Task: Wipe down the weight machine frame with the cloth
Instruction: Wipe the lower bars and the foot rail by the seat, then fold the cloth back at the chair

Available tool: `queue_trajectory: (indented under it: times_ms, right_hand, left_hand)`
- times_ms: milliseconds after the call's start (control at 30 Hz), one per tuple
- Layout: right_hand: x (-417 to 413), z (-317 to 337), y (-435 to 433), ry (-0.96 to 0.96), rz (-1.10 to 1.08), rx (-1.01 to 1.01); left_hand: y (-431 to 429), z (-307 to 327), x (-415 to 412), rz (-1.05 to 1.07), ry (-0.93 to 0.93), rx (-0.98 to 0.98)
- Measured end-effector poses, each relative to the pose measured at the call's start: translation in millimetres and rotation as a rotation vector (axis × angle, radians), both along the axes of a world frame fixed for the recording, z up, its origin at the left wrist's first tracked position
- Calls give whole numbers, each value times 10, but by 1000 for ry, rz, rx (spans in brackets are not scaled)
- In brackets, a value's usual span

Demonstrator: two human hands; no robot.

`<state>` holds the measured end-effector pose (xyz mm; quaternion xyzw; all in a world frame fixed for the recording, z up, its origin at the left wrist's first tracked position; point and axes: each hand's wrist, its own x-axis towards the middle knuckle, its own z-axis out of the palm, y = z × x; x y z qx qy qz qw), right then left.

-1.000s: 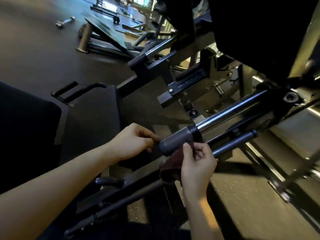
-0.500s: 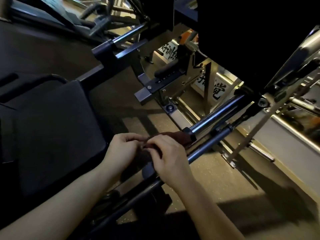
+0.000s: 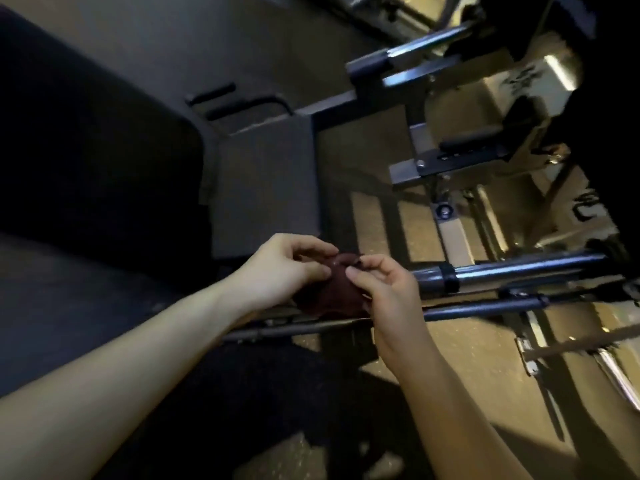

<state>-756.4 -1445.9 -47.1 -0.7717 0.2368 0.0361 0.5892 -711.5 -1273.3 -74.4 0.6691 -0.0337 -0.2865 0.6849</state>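
Here cloth (image 3: 341, 292) sits pinched between left hand (image 3: 284, 268) and right hand (image 3: 388, 292).

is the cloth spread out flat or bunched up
Bunched up. The cloth is a rounded dark red wad, pinched at its top by the left hand and the right hand.

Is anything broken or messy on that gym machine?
Nothing stands out. The dark red cloth is just bunched up, pinched by the left hand and right hand, beside the shiny bar. No spill or damage shows.
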Motion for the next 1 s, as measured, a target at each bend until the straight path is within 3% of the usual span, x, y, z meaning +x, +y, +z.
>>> queue_trajectory:
  times_ms: [167,433,800,1000]
  right_hand:
    - [-37,580,876,127,83,198]
    - [-151,2198,2345,183,368,268]
    - [-704,3963,4009,-14,754,377]
    - [-644,4586,5203,-65,972,393]
  left_hand:
    - [911,665,-573,58,-104,207]
    - [2168,2415,-1379,451,-293,574]
    - [3619,4380,-2305,812,-381,528]
    - [4835,5059,-2465,1033,-292,518]
